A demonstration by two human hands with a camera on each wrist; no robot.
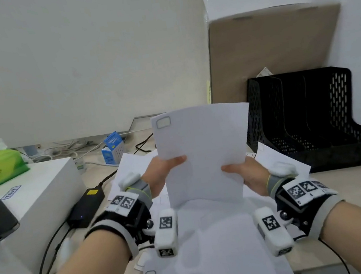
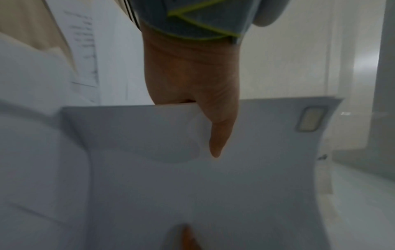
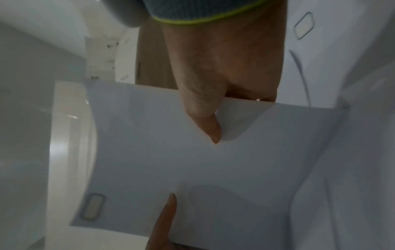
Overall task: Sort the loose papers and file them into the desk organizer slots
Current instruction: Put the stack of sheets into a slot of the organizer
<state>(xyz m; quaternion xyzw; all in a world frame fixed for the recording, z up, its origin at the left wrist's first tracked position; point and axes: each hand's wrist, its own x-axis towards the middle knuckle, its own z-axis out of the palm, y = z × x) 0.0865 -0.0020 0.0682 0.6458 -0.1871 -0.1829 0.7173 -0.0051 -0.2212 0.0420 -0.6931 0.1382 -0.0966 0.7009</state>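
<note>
Above desk (image 1: pixel 355 184): sheet (image 1: pixel 202 152) pinched between left hand (image 1: pixel 164 174), right hand (image 1: pixel 247 174)

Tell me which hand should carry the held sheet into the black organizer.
Right, probably. The black organizer stands to the right of the held sheet, on the side of the right hand, which already pinches the sheet's right edge. The left hand holds the far edge and would have to cross over.
</note>
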